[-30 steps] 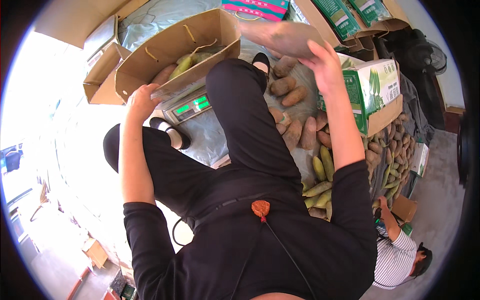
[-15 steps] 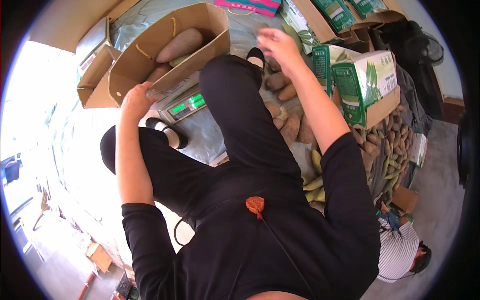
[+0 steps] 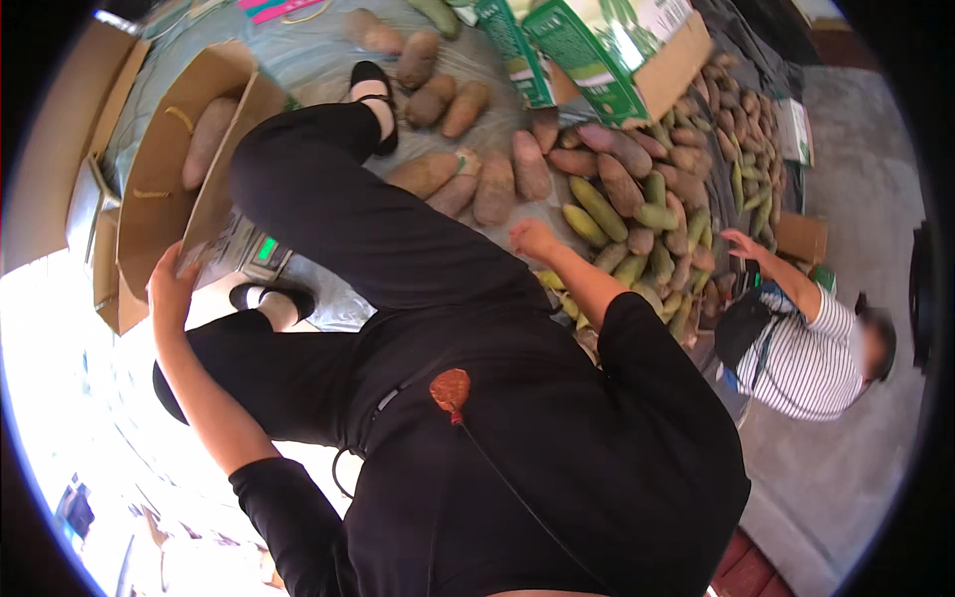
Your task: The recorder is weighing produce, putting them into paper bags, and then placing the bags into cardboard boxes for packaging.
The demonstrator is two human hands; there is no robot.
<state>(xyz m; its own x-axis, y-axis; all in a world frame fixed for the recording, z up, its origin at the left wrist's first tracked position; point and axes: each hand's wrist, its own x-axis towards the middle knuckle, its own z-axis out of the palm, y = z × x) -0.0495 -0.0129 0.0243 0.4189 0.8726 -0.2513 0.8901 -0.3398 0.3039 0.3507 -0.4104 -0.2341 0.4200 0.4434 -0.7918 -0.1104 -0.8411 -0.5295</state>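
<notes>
Left hand [image 3: 171, 291] grips a brown paper bag [image 3: 159, 189], mouth held open; right hand [image 3: 534, 239], fingers loosely spread and empty, is stretched toward sweet potatoes [image 3: 494, 187].

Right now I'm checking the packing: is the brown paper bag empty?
Not empty: the open paper bag, its edge held by the left hand, shows one tuber inside.

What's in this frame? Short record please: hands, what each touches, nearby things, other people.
left hand: grips the lower edge of a brown paper bag, apparently closed on it
bag contents: one sweet potato visible inside
right hand: reaches toward the pile, empty, fingers loose
pile: sweet potatoes and green cucumbers spread on a plastic sheet
scale: green display, under the bag's edge
green carton: at the far edge of the pile
other person: striped shirt, crouched on the right, hand at the pile
</notes>
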